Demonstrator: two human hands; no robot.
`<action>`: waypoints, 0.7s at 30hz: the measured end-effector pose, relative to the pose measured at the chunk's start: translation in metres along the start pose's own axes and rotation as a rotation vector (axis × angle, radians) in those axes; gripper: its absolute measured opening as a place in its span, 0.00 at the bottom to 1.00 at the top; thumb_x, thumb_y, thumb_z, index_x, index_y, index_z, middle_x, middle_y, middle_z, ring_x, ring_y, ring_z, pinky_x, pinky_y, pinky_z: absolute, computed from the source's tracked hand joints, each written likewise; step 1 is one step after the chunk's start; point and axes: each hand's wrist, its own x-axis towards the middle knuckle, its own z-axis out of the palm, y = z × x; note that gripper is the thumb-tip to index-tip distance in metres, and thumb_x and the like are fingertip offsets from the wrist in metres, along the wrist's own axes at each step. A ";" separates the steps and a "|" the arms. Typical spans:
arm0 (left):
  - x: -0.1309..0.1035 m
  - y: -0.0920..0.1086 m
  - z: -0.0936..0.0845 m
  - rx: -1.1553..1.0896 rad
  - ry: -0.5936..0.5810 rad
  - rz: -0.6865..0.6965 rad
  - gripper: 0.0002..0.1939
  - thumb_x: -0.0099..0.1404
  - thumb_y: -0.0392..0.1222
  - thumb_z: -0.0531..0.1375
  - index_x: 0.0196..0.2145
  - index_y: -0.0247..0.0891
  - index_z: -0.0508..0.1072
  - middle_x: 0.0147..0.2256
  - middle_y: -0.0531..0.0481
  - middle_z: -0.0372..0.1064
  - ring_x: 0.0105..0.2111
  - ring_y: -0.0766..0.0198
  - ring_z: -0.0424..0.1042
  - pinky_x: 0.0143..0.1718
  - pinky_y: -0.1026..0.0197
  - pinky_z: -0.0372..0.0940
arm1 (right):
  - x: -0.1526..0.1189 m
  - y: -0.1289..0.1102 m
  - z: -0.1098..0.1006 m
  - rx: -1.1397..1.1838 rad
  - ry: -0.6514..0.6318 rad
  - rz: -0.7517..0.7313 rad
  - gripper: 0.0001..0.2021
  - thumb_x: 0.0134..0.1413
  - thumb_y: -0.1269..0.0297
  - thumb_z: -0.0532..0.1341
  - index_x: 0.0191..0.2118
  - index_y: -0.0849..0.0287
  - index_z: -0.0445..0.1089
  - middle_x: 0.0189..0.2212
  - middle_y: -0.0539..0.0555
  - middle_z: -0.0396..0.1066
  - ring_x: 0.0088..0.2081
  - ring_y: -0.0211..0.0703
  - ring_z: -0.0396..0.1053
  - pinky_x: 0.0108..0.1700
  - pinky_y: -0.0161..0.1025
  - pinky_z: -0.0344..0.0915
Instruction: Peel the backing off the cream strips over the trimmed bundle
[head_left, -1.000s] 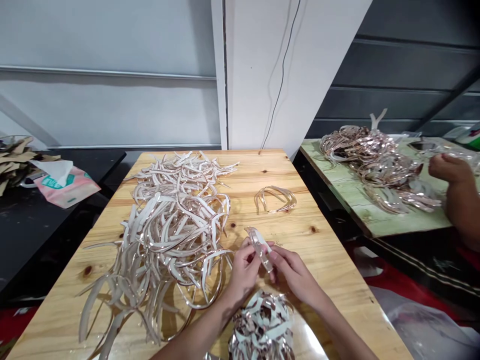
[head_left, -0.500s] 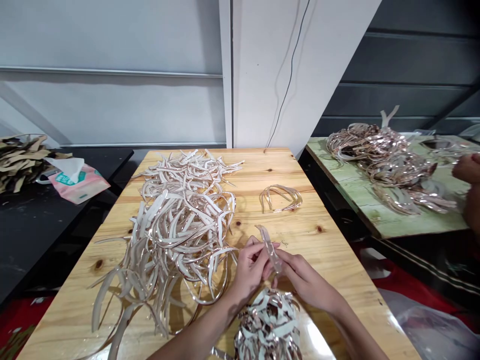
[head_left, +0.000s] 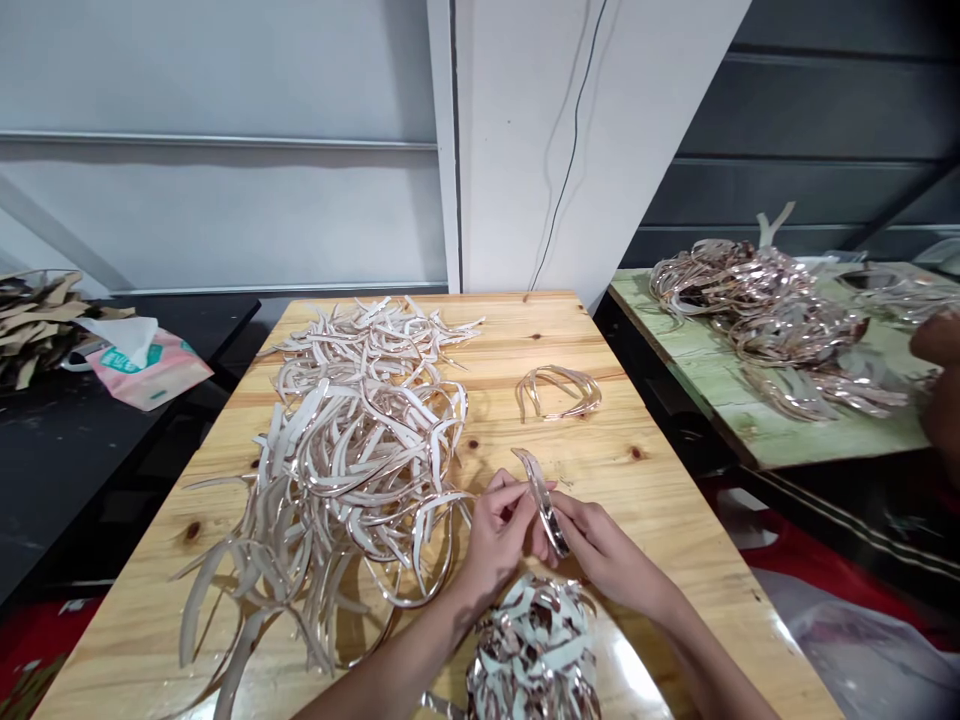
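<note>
Between my two hands I hold a shiny rose-gold curved strip [head_left: 538,490], its far end pointing up and away from me. The fingers of my left hand [head_left: 496,525] pinch it from the left. My right hand [head_left: 596,545] grips it from the right, near its lower end; some fingertips are hidden behind the strip. Just below my hands lies a heap of short metallic and pale scraps [head_left: 536,650]. To the left spreads a large tangled pile of curved white-backed strips [head_left: 360,450] with glossy edges. Farther off, a few loose curved strips [head_left: 559,392] rest together.
The wooden table [head_left: 525,330] meets a white wall with a hanging black cable [head_left: 574,150]. On the left, a dark table carries a pink tissue pack [head_left: 154,370] and brown scraps [head_left: 34,320]. Another pile of shiny strips [head_left: 787,310] and a co-worker's blurred hand [head_left: 941,345] are at right.
The strip has turned in my fingers, so its lower part now shows a darker, mirror-like face. My hands stay nearly in place, and the view has shifted slightly.
</note>
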 end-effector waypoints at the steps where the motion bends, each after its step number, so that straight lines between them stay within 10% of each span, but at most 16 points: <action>1: 0.000 -0.001 0.000 -0.043 -0.008 -0.011 0.22 0.69 0.58 0.58 0.40 0.37 0.81 0.21 0.54 0.62 0.17 0.66 0.66 0.19 0.59 0.69 | 0.000 0.000 -0.001 0.014 -0.010 -0.006 0.17 0.74 0.57 0.48 0.36 0.58 0.67 0.30 0.51 0.72 0.32 0.41 0.69 0.41 0.38 0.66; 16: -0.002 0.000 0.000 -0.152 0.005 -0.047 0.21 0.68 0.56 0.60 0.45 0.36 0.80 0.26 0.56 0.55 0.18 0.71 0.60 0.19 0.63 0.67 | 0.002 0.004 0.000 0.155 -0.038 0.001 0.17 0.72 0.53 0.52 0.46 0.59 0.72 0.36 0.55 0.73 0.38 0.45 0.70 0.47 0.43 0.68; 21: -0.006 0.010 0.002 0.003 0.052 0.026 0.22 0.68 0.57 0.60 0.27 0.36 0.79 0.31 0.50 0.60 0.25 0.67 0.64 0.22 0.63 0.67 | 0.004 0.006 0.000 0.269 0.013 0.058 0.17 0.69 0.51 0.56 0.47 0.60 0.73 0.38 0.56 0.73 0.40 0.46 0.70 0.45 0.42 0.68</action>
